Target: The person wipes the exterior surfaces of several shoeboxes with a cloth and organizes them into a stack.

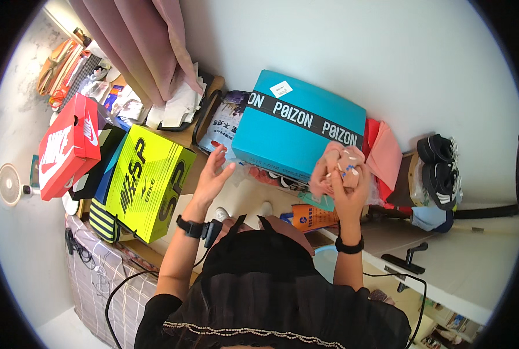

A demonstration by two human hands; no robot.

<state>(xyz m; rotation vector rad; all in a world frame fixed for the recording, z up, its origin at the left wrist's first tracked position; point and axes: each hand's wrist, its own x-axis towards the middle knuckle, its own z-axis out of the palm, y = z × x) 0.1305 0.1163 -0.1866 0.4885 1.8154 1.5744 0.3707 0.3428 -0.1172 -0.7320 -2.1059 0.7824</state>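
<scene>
My right hand (350,192) grips a bunched pink cloth item (342,168) with small white and blue marks, raised in front of the right end of a large teal POIZON box (298,126). Nothing is in my left hand (213,176); its fingers are apart, in the air between the teal box and a yellow-green ERKE shoe box (148,187). Black bands circle both wrists. The teal box has a black printed stripe and a white label, and what supports it is mostly hidden.
A red Nike box (70,148) lies at the left with dark and blue boxes. Black sneakers (438,170) rest on a brown box at the right. An orange bag (314,218) is on the floor near my feet. A pink curtain (142,48) hangs at the upper left; cables run beside me.
</scene>
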